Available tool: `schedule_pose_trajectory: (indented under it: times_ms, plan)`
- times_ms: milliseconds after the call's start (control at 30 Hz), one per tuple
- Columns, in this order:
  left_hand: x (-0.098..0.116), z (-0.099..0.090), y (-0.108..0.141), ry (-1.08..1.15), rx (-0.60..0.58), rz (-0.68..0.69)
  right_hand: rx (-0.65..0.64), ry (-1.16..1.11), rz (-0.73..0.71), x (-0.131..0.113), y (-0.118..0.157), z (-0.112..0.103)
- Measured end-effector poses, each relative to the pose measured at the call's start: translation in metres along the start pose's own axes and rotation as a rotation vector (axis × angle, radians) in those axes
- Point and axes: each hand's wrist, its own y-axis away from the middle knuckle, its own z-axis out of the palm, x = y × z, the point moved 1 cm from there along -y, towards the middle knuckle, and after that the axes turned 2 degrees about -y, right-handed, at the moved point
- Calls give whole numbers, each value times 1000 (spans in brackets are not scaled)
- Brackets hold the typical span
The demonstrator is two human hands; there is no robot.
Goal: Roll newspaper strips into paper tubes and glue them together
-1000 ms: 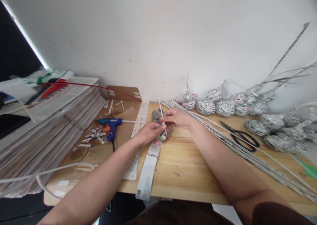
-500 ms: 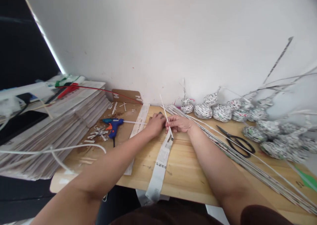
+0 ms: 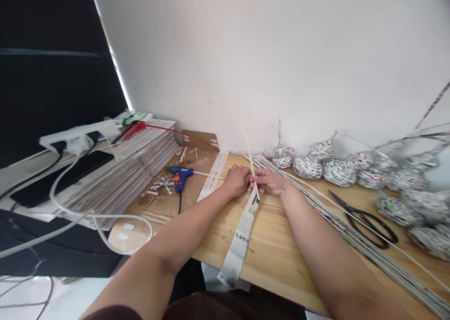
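Observation:
Over the wooden table, my right hand (image 3: 269,181) pinches a thin white paper tube (image 3: 251,163) that slants upward. The tube's lower end meets a flat newspaper strip (image 3: 238,245), which runs toward me and hangs past the table's front edge. My left hand (image 3: 238,180) is closed right beside the right one, at the upper end of the strip; its fingertips are partly hidden, and whatever lies between them is too small to make out.
Left: a blue glue gun (image 3: 181,178), paper scraps (image 3: 162,185), stacked newspaper strips (image 3: 140,165) and a power strip (image 3: 79,134) with cables. Right: long paper rods (image 3: 337,224), black scissors (image 3: 369,224) and several woven paper gourds (image 3: 339,172) along the wall.
The camera view has turned left, so everything appears further right and more of the power strip and cables shows. Both hands keep nearly the same hold on the tube and strip.

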Motion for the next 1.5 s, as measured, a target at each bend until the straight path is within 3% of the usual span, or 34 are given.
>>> schedule_pose_trajectory:
  times_ms: [167,400,500,567,733,900,967,1033,1067,1133,1200,1333,1433,1467,1500]
  plan:
    - [-7,-6,11,-42,80,36,8,7,17,-1,0,5]
    - [-5,-10,-9,-81,38,98,41,39,21,-1,-2,8]
    - [-7,-23,-4,-72,40,99,52,51,45,0,-4,9]
    - [-9,-37,7,-44,117,79,85,62,59,0,-6,10]
    - [-9,-73,33,262,497,26,123,102,101,-1,-6,12]
    - [-27,-105,30,678,549,18,220,159,105,-2,-5,10]
    - [-40,-121,28,906,609,-98,235,178,105,-3,-6,13]
    - [-51,-131,26,1196,780,-240,237,162,85,-6,-7,21]
    - [-53,-131,25,1344,780,-279,239,145,63,-8,-8,26]
    - [-52,-120,21,1528,616,-382,240,110,13,-10,-11,35]
    - [-43,-101,19,1555,421,-445,228,84,-17,-12,-14,42]
    - [-27,-70,28,1455,170,-394,200,73,-60,-12,-17,45]
    - [-28,-64,37,1469,-71,-377,238,68,-100,-8,-19,41]
    - [-31,-64,38,1471,-110,-368,265,83,-114,-6,-20,39]
    - [-33,-65,38,1459,-67,-366,293,100,-129,-5,-22,37]
